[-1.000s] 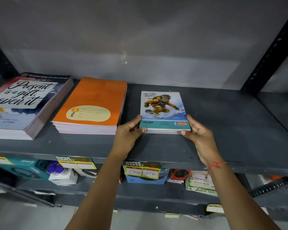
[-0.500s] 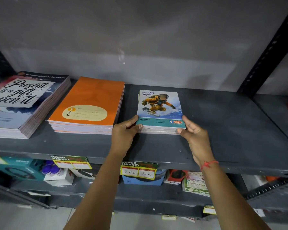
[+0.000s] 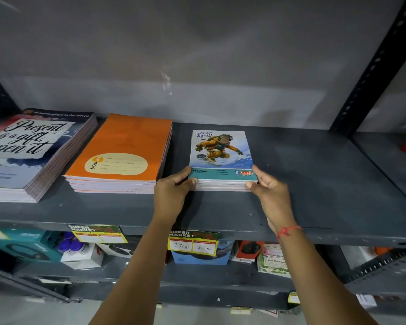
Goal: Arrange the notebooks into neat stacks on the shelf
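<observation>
From the head view, your left hand (image 3: 172,193) and right hand (image 3: 271,192) each have a closed grip on a near corner of the small stack (image 3: 221,160), thumbs on the cover. It lies flat on the shelf (image 3: 314,184), just right of the orange stack (image 3: 122,156); a taller stack (image 3: 31,153) sits far left.

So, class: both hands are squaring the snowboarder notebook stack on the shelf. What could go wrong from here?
1. The snowboarder stack is pinched only at its front corners by the left hand and right hand; the covers might fan out.
2. A sideways push could bump the nearby orange stack.
</observation>
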